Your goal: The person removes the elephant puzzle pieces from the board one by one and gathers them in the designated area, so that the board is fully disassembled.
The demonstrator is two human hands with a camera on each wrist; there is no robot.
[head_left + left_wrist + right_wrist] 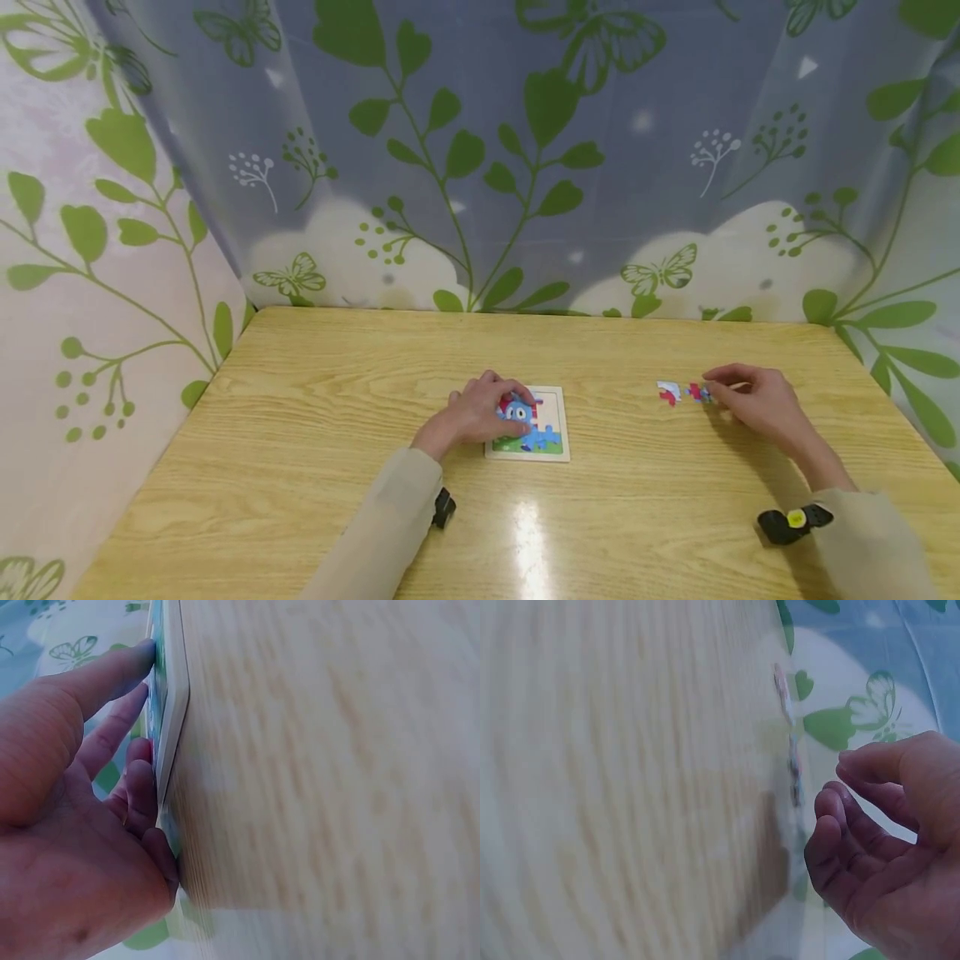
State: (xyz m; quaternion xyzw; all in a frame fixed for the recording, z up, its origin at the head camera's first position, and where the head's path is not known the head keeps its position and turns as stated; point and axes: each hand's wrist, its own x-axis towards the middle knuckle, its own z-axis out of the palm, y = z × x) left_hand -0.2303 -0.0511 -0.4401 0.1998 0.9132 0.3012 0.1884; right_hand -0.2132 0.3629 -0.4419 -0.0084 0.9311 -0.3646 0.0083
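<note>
Puzzle board (551, 425) | left hand (480, 412) rests flat on it | right hand (753, 400) loosely curled, empty, beside loose pieces (681, 392) | wooden table (315, 433)

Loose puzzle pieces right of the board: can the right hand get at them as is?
Probably yes. The right hand lies on the table right beside the loose puzzle pieces, its fingers curled toward them, empty in the wrist view. Nothing lies between. The left hand rests on the puzzle board.
</note>
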